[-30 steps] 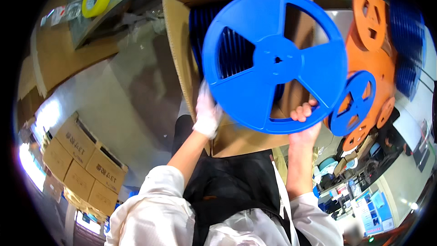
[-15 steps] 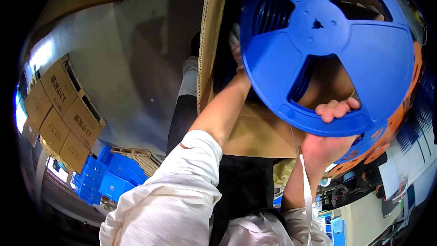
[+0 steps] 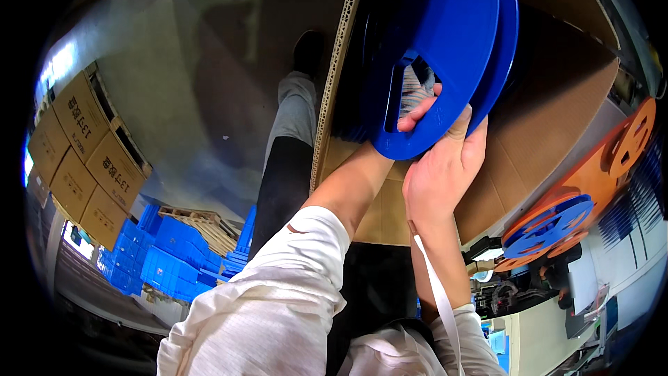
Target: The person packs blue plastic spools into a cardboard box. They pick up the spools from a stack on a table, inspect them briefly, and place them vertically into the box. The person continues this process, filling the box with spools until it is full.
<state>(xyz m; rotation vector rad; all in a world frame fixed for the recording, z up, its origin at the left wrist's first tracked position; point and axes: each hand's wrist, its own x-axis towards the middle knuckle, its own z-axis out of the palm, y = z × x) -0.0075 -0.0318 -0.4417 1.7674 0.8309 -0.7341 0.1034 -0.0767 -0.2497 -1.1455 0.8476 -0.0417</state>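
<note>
Over an open cardboard box (image 3: 515, 188) I hold a blue plastic reel (image 3: 456, 35), tilted so that both its round flanges show side by side. My left hand (image 3: 419, 101), in a striped grey glove with bare fingertips, is partly hidden behind the near flange. Its fingers show through the reel's window and curl at the opening's edge. At the lower right rim, my right hand (image 3: 445, 170) grips the reel, with its fingers by the gap between the flanges. A white strap (image 3: 440, 292) hangs from the right wrist.
More dark reel edges show dimly inside the box at left. An orange machine part with a blue reel (image 3: 550, 226) stands at right. Stacked cartons (image 3: 94, 160), blue crates (image 3: 170, 257) and a wooden pallet (image 3: 202, 226) are at far left. My leg (image 3: 285, 146) stands beside the box.
The reel has turned from nearly face-on to an oblique tilt and shifted left and up. My right hand has moved left and up with it; my left fingers now show through its window.
</note>
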